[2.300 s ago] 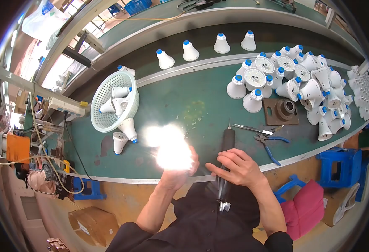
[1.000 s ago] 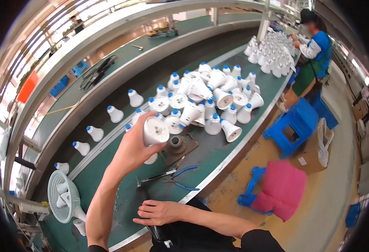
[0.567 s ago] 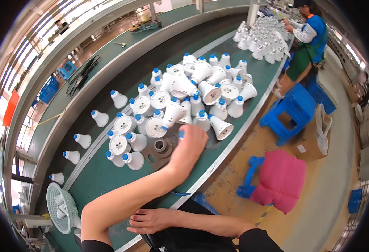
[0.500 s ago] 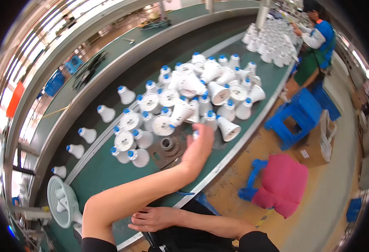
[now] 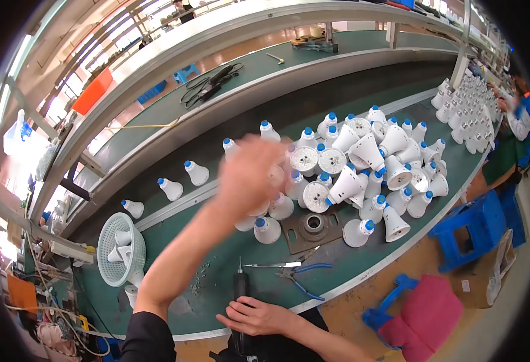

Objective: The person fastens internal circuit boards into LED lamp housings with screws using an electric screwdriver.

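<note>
My left hand (image 5: 250, 175) is lifted over the bench and motion-blurred, back of the hand toward me, in front of the near left edge of a heap of white bulb housings with blue caps (image 5: 367, 163). Whether it holds one is not visible. My right hand (image 5: 257, 317) lies at the bench's front edge, fingers curled over the black electric screwdriver (image 5: 239, 288), whose tip points away from me. A brown metal fixture plate (image 5: 310, 228) sits just in front of the heap.
Blue-handled pliers (image 5: 304, 282) and tweezers (image 5: 274, 264) lie beside the screwdriver. A white mesh basket (image 5: 111, 253) with housings stands at left. Single housings (image 5: 196, 173) stand on the conveyor behind. A co-worker's sleeve (image 5: 521, 123), more housings and blue stools (image 5: 476, 232) are at right.
My left hand has swung back from the right side of the heap toward its left end and risen. The view has panned left. My right hand stayed on the screwdriver.
</note>
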{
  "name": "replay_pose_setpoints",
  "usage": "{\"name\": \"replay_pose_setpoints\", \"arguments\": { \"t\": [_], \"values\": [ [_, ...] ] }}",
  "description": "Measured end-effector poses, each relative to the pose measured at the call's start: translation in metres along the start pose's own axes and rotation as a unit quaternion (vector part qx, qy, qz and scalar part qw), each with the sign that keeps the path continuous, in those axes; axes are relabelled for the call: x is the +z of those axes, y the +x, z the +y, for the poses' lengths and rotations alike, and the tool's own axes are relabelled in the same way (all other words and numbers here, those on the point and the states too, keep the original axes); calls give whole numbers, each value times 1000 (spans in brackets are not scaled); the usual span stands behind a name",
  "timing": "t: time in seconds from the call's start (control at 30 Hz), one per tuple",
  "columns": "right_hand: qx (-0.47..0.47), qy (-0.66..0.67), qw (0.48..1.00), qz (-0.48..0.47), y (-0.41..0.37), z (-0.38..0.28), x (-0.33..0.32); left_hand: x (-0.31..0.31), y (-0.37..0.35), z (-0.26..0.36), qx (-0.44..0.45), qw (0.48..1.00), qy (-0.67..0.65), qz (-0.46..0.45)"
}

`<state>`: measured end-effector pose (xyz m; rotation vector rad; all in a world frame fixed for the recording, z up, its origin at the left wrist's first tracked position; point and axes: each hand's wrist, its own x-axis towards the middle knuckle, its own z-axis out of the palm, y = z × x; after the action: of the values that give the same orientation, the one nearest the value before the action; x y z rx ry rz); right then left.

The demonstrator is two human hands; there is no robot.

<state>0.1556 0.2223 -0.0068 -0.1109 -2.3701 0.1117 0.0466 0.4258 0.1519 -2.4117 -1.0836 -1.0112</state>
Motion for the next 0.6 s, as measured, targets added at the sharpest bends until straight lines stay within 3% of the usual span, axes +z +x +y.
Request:
{"name": "replay_pose_setpoints", "arguments": {
  "t": [0.03, 0.1, 0.2, 0.33, 0.53, 0.6],
  "values": [
    [0, 7, 1000, -3, 0, 0, 0, -1, 4, -34, -84, 994, 63, -3],
    [1, 16, 1000, -21, 1, 1, -2, 26, -27, -116, -159, 968, 194, -29],
    [4, 13, 1000, -20, 0, 0, 0, 61, -39, -159, -278, 932, 166, -166],
    [28, 5, 1000, -11, 4, 2, -3, 90, -25, -172, -283, 929, 83, -226],
    [36, 12, 999, -29, 0, 1, 0, 123, 1, -189, -111, 955, 4, -275],
    [23, 8, 998, -52, 2, 4, -5, 135, 9, -190, -133, 929, 27, -343]
  ]
}}
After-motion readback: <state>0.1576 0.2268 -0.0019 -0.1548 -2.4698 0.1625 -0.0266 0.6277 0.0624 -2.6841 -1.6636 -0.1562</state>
